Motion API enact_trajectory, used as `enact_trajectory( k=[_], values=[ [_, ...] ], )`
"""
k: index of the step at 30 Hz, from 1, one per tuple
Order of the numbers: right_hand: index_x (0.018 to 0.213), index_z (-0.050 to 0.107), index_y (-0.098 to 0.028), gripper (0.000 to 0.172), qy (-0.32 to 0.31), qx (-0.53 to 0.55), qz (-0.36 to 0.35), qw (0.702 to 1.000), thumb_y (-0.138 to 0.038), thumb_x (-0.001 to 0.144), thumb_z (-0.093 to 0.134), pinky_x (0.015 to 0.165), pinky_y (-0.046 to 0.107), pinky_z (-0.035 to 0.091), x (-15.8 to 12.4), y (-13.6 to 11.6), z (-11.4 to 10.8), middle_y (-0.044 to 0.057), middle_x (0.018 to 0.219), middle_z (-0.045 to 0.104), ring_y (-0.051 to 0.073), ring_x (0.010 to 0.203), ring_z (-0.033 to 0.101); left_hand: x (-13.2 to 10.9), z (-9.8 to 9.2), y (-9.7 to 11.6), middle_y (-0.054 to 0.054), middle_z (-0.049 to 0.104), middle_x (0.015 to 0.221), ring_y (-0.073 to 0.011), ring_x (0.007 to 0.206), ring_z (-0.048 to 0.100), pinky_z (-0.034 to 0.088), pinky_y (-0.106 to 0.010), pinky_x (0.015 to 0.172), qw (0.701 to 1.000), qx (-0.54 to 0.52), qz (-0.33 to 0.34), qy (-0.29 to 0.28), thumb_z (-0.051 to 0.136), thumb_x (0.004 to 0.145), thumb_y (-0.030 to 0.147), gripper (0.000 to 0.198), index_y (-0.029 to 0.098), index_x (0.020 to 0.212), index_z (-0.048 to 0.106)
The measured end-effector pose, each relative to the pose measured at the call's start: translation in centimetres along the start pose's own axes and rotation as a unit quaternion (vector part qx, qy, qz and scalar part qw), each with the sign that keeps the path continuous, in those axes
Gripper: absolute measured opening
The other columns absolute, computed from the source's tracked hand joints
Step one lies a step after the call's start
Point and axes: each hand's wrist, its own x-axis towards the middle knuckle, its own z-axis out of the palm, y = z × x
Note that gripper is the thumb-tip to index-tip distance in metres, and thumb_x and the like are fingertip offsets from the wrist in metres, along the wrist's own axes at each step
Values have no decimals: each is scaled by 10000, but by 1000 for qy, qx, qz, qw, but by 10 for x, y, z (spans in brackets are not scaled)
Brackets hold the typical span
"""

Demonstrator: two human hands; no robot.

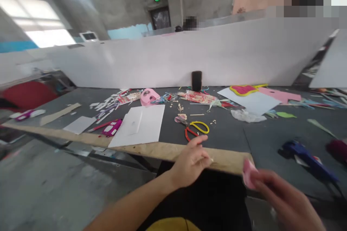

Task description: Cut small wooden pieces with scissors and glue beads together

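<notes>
My left hand (189, 162) is over the table's near edge, thumb and a finger pinched on a small pale piece (211, 160) too tiny to identify. Its raised forefinger comes close to the red and yellow handles of a pair of pliers or scissors (200, 127) lying on the table. To the right, my right hand (282, 193), slightly blurred, grips a small pink piece (248, 174) whose material I cannot make out. A blue hot glue gun (309, 158) lies beyond that hand. Small wooden bits (180, 107) are scattered behind the handles.
White sheets (151, 126) and a purple-and-white tool (112, 127) lie at left. Behind are a pink cut-out (150, 96), a bag of sticks (200, 97), an upright phone (196, 81) and a pink-and-yellow shape (242, 90). A white partition (162, 61) closes the table's back.
</notes>
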Motion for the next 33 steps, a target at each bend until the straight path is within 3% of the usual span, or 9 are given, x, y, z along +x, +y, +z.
enact_trajectory(
  k=[3,6,9,13,16,22,27,30,33],
  values=[
    [793,588,-235,265,14,60,19,998,-496,755,615,595,274,484,27,-44,40,27,740,640,178,677,601,-2,-24,-10,-133,423,1417,-238,1262,480,422,-423,1017,972,-208,-103,-39,594,839,268,111,167,804,624],
    [957,500,-240,298,-13,93,9,996,-453,768,589,532,254,451,49,-76,75,-11,682,611,158,610,577,0,-34,-15,-140,401,1420,-244,1243,497,436,-390,999,943,-299,-125,-77,640,802,262,113,153,779,627],
    [954,514,-229,206,-77,28,-25,996,-378,814,541,589,257,453,56,-94,98,-2,746,623,152,668,577,1,-39,-19,-109,523,1254,-224,1210,508,431,-360,994,957,-270,-96,-49,649,788,235,73,165,770,662],
    [864,558,-213,134,-104,-29,-46,993,-342,840,529,604,240,428,56,-107,112,-11,747,607,135,676,542,1,-47,-23,-61,578,946,-168,911,594,494,-302,834,973,-219,-79,13,594,828,265,154,166,758,690],
    [834,589,-197,213,-86,-7,-51,995,-386,876,502,542,216,396,59,-113,124,-19,683,577,113,605,499,-3,-55,-30,-45,572,900,-153,831,577,488,-268,756,969,-222,-92,62,577,841,299,195,162,749,681],
    [841,640,-188,199,-61,1,-91,994,-341,871,517,541,205,411,64,-123,153,-3,699,635,113,610,544,-17,-65,-50,-46,565,925,-164,897,566,459,-265,823,952,-232,-128,152,540,867,336,251,160,742,668],
    [917,636,-202,143,-23,-37,-108,993,-259,842,528,613,223,427,85,-113,131,-12,733,649,115,642,557,-24,-65,-66,-89,515,1181,-205,1050,561,485,-296,847,970,-162,-118,140,536,864,346,212,173,817,649],
    [847,643,-201,107,26,-64,-83,994,-237,827,544,623,235,437,116,-84,92,-16,725,634,121,658,563,-30,-68,-82,-89,529,1192,-209,1037,574,489,-337,864,983,-24,-61,170,537,859,310,157,193,844,641],
    [914,640,-180,130,99,-83,-23,991,-272,858,567,660,278,481,152,-42,44,-4,776,638,127,682,585,-37,-75,-105,-74,557,1136,-189,947,602,511,-323,809,974,113,11,196,538,855,267,118,206,836,638]
  ],
)
